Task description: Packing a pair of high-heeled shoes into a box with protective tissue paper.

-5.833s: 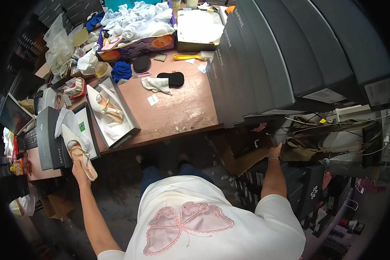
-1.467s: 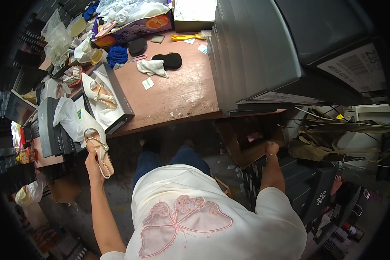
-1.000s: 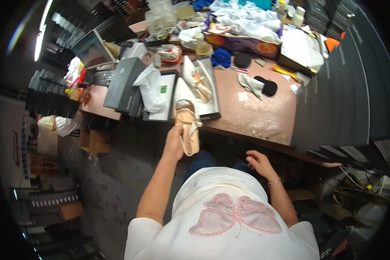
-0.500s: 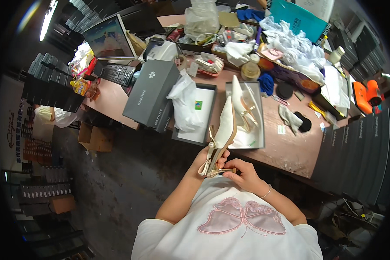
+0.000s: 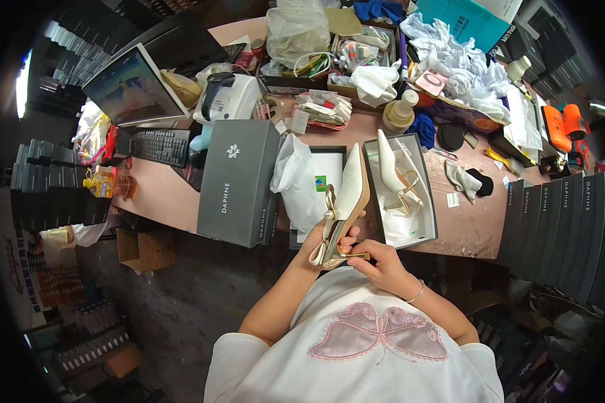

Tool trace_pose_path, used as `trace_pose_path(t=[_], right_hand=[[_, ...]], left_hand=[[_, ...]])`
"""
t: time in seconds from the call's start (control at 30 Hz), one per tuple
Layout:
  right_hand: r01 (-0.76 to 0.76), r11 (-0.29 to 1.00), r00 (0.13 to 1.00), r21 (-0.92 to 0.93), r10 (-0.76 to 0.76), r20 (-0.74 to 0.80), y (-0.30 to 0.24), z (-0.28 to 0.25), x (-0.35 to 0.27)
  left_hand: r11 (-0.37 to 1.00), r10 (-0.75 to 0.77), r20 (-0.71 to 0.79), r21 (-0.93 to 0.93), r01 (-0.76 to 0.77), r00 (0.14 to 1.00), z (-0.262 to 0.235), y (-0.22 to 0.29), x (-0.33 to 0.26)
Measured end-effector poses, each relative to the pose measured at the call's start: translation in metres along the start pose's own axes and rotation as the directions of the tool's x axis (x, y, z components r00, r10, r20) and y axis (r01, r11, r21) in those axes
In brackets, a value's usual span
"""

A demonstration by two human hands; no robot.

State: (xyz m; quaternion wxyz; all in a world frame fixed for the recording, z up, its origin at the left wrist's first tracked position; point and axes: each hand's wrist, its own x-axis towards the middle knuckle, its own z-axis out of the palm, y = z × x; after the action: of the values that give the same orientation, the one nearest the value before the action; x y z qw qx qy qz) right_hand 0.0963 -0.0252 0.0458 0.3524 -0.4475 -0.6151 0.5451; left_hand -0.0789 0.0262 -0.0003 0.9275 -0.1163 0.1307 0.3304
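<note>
White pointed shoe (image 5: 349,195) held up between both hands, in front of the chest at the table's (image 5: 474,232) near side.
The left hand (image 5: 314,246) has its fingers wrapped around the back part of the shoe, seemingly to bear its weight; the right hand (image 5: 383,265) has thumb and fingers drawn close on the gold heel (image 5: 357,256), probably to steady it. Toe pointing far and sole turned right, the shoe shows its side and underside. Its mate (image 5: 388,164) lies in the open box (image 5: 427,191) just to the right, where the walls likely keep it from sliding. To the left, bunched white wrapping (image 5: 294,178) rests partly over a shallow tray (image 5: 329,161), beside a grey closed box (image 5: 238,181).
</note>
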Motion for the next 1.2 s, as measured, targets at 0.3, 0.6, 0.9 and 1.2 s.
trace_pose_path(t=[0.3,0.6,0.9,1.2], right_hand=[[0.01,0.985,0.912,-0.174,0.062,0.406,-0.004,-0.091,-0.005],[-0.418,0.565,0.828,-0.711,-0.085,-0.555,0.16,-0.331,-0.008],[-0.311,0.327,0.95,-0.892,0.083,-0.301,0.224,-0.335,-0.038],[-0.513,0.512,0.796,-0.688,-0.015,-0.605,0.162,-0.365,0.001]], left_hand=[[0.761,0.189,-0.187,0.649,-0.023,0.964,0.02,-0.034,0.02],[0.875,0.361,-0.295,0.435,-0.212,0.884,0.055,-0.072,0.087],[0.859,0.346,-0.34,0.489,-0.149,0.875,0.051,-0.047,0.124],[0.781,0.478,-0.282,0.571,-0.255,0.832,0.073,-0.029,0.145]])
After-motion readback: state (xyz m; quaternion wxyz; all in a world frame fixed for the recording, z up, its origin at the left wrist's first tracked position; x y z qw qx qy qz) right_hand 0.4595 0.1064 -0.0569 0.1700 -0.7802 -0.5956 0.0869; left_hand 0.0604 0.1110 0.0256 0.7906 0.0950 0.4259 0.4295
